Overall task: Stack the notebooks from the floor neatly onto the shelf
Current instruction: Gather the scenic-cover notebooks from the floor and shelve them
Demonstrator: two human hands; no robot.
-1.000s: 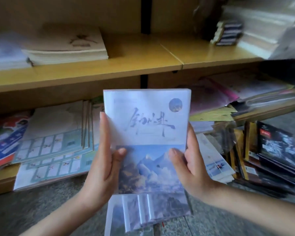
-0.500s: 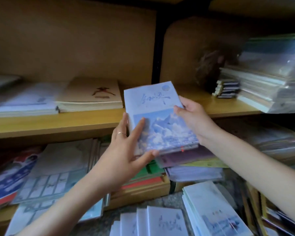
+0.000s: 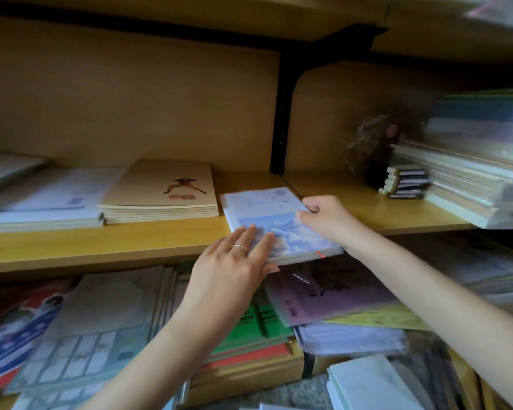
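Notebooks lie on the shelf, overhanging its front; left hand presses flat on them, right hand pinches their side; floor pile looks left to stack

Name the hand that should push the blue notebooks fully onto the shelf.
Probably left: the left hand lies flat on the blue notebooks near their overhang; the right hand pinches their side.

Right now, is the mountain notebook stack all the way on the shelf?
No, the near end of the mountain notebook stack sticks out past the front edge of the shelf.
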